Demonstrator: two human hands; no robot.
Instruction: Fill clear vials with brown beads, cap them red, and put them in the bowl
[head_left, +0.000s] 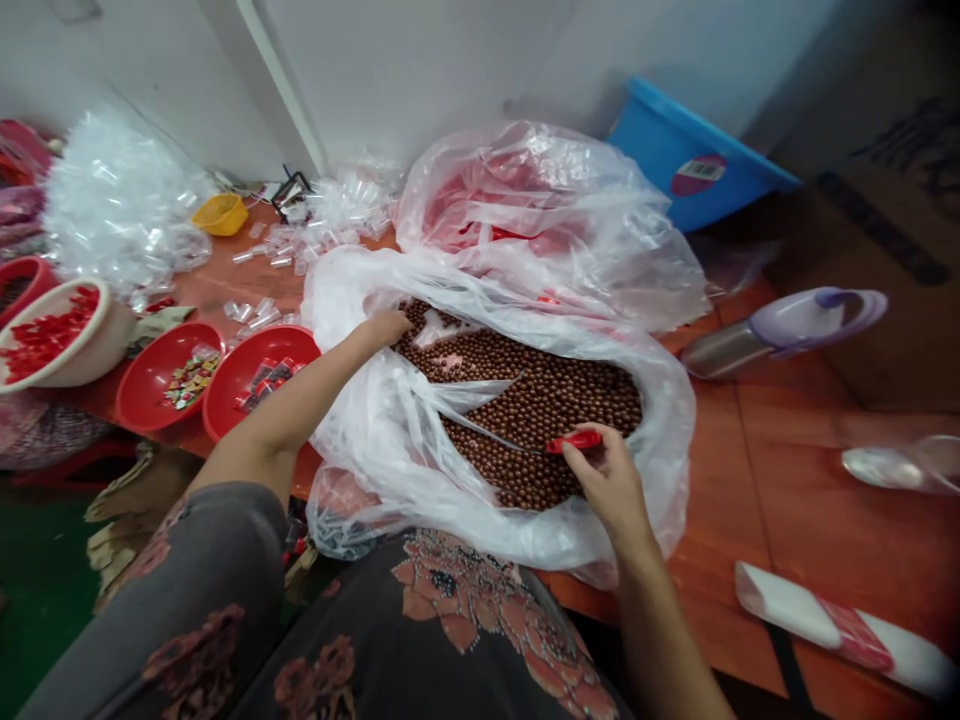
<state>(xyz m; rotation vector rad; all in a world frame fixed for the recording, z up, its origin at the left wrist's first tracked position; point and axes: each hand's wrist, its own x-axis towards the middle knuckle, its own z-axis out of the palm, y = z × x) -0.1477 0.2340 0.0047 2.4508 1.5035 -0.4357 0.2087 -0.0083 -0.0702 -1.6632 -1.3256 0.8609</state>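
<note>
A large translucent plastic bag (660, 400) lies wide open before me, full of small shiny brown balls (555, 390). Over its lower right part my right hand (609, 470) pinches a small red plastic piece (574, 441) between thumb and fingers, just above the balls. My left hand (391, 326) is at the bag's left inner side, curled against the brown balls; what its fingers hold, if anything, is hidden. A fold of the clear film (480, 398) hangs across the balls between my two hands.
At left are red bowls (135, 385) of small items and a white bowl (112, 330) of red pieces. Clear tubes (120, 210) are heaped behind. A blue tub (675, 150), a thermos flask (780, 325) and a white roll (832, 615) are at right.
</note>
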